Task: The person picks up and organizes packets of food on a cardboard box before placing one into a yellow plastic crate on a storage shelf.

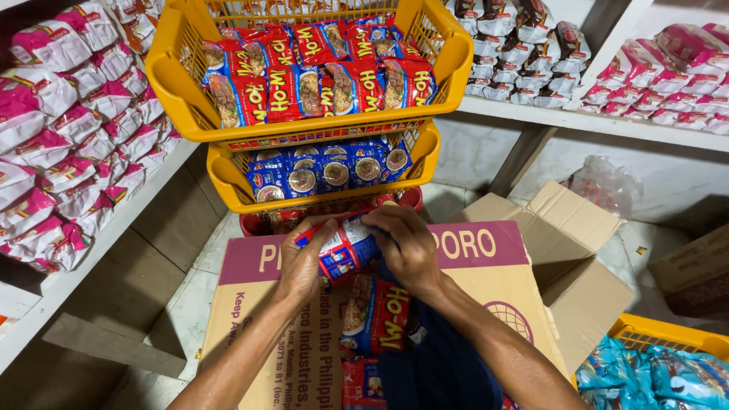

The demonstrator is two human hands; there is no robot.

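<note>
Both hands, left hand [304,266] & right hand [406,247], clamped on a light, crinkly blue-and-red plastic noodle packet [345,254], prob slippery w/ brittle contents, best gripped at end seams.

I'm in a shop's stockroom — shelves [600,121] around me packed with pink packets [83,114]. Stacked yellow baskets [304,129] hold noodle packs — cardboard boxes [486,258] sit below.
</note>
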